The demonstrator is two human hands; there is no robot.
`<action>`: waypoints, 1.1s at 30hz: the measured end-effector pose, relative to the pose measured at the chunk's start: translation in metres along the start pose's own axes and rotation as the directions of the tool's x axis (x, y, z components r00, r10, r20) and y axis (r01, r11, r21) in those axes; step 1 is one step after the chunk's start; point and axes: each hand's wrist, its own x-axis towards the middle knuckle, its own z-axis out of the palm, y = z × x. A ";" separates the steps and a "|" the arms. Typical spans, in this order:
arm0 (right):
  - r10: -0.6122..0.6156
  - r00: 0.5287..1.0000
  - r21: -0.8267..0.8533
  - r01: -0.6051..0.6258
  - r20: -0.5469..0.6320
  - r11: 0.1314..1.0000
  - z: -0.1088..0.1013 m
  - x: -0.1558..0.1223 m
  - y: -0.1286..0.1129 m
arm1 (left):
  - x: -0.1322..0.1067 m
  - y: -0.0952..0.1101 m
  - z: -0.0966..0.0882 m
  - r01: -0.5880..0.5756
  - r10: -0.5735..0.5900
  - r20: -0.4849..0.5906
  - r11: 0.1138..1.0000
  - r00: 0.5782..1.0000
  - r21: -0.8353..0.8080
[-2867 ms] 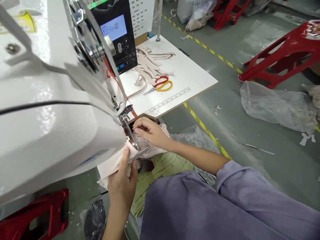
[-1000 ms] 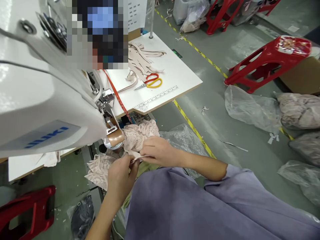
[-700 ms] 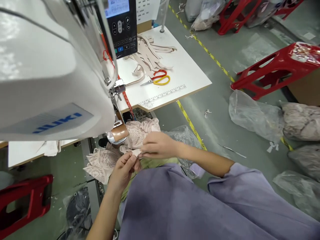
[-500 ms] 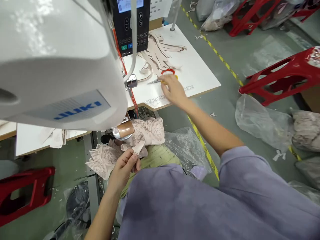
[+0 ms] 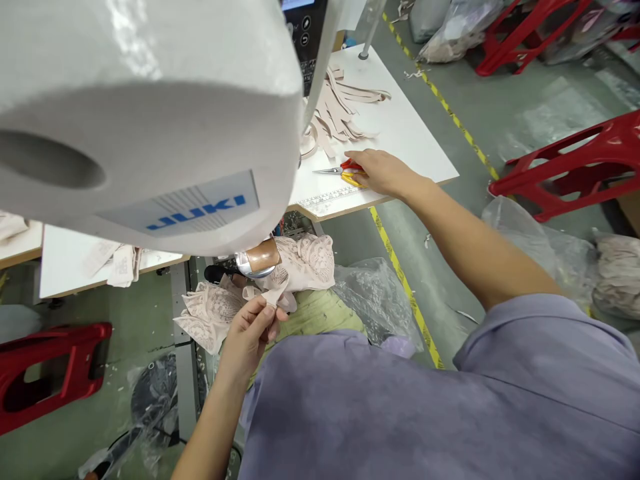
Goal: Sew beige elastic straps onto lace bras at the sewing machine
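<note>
My left hand (image 5: 250, 331) pinches a pale pink strap end of the lace garment (image 5: 300, 261), which hangs round the sewing machine's arm tip (image 5: 257, 258). My right hand (image 5: 383, 173) is stretched out over the white table (image 5: 415, 140) and closes on the red and yellow handles of the scissors (image 5: 336, 171). The blades point left. A pile of pink strips (image 5: 340, 110) lies just behind the scissors.
The white sewing machine head (image 5: 140, 113) fills the upper left, its control panel (image 5: 305, 37) behind it. Red plastic stools (image 5: 575, 167) and clear bags (image 5: 545, 247) of fabric lie on the floor at right. Another bag (image 5: 375, 293) is below the table. A red stool (image 5: 45, 373) stands lower left.
My right hand left the strap, reached across to the table and closed on the scissors. My left hand kept hold of the strap. The view tilted down and closer under the machine head.
</note>
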 end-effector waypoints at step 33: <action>-0.167 0.984 0.655 0.090 0.056 0.751 -0.021 -0.177 -0.217 | 0.002 -0.016 0.004 -0.258 0.401 -0.258 0.855 0.879 0.450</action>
